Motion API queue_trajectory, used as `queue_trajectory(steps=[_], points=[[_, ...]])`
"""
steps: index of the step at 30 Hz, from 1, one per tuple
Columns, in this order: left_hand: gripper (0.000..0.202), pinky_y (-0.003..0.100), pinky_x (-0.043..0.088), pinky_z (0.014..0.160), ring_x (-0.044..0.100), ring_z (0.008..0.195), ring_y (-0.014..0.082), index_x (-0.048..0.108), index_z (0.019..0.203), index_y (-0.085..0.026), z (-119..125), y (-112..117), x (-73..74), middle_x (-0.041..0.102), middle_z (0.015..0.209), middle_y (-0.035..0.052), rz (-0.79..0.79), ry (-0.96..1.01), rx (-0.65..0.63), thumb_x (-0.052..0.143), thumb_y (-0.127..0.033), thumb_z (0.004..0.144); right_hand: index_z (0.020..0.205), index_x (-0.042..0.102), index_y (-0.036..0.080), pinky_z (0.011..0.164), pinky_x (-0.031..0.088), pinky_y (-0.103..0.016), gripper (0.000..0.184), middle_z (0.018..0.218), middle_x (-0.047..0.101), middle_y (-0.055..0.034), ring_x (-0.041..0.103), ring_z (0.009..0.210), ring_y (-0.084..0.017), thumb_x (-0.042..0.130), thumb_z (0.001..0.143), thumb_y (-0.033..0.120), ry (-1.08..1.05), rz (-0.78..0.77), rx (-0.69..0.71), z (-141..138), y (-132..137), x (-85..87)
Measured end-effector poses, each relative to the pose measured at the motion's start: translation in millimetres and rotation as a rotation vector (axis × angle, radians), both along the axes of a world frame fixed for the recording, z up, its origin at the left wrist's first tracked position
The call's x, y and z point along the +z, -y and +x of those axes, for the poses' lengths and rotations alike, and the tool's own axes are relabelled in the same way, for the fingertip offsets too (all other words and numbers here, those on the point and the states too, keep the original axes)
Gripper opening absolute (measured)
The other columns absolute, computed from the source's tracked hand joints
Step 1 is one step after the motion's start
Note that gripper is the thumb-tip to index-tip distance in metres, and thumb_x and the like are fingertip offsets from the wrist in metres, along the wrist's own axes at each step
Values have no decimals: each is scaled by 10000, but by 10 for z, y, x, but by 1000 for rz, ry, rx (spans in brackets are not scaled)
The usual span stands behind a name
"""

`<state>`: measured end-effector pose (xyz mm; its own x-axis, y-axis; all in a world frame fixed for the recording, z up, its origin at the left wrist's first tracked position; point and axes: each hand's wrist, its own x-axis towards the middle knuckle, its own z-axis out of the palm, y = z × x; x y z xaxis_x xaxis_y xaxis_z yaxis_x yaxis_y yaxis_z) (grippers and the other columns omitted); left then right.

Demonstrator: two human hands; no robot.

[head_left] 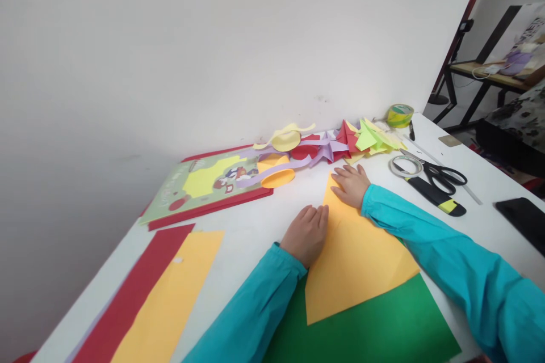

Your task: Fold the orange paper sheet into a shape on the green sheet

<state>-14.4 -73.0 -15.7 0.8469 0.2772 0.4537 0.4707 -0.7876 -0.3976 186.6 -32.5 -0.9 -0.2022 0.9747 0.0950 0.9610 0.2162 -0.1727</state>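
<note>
A folded sheet of orange paper (357,261), wide toward me and narrowing to its far end, lies partly over a green sheet (366,329). My left hand (305,233) is closed at the orange paper's left edge, its fingers curled with the thumb out of sight. At the narrow far end, my right hand (351,186) lies with fingers apart, pressing on the paper near its tip. Both forearms are in turquoise sleeves, and the right one covers part of the paper's right side.
Black scissors (445,176), a clear tape roll (405,166) and a utility knife (438,195) lie at right, by a black phone (523,221). Folded paper stars (370,137) line the wall. A picture pad (208,184) and red and orange strips (170,289) are left.
</note>
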Motion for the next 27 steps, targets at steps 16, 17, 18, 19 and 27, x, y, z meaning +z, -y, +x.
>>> queue_trajectory(steps=[16,17,18,19,27], points=[[379,412,528,800,610,804,241,539,1167,23,3,12,14,671,893,181,-10,-30,18,339,11,846,1361,498,230,1084,194,-626,488,1479,431,-70,313,1366,-316,391,931,434,3,10,1,0,2,-7],[379,413,528,797,611,804,243,538,1166,26,1,11,13,671,890,183,-11,-31,19,336,12,845,1361,497,231,1085,194,-625,487,1479,431,-70,313,1367,-315,390,932,434,4,10,1,0,3,-6],[379,414,528,797,611,804,244,537,1164,29,0,11,11,671,887,183,-8,-30,20,334,14,844,1361,497,232,1086,194,-623,486,1479,431,-70,313,1366,-315,390,933,435,5,10,0,-1,4,-5],[379,414,527,799,612,804,243,537,1163,29,-3,10,10,672,886,182,-4,-30,20,332,16,844,1361,496,234,1087,192,-621,484,1480,430,-71,312,1366,-314,389,934,435,6,10,0,-1,5,-3],[435,430,515,808,614,842,254,491,1237,27,-12,3,3,672,950,200,-62,-32,15,335,20,831,1365,489,241,1089,187,-619,485,1482,426,-72,306,1371,-311,384,936,438,14,1,1,-1,7,4]])
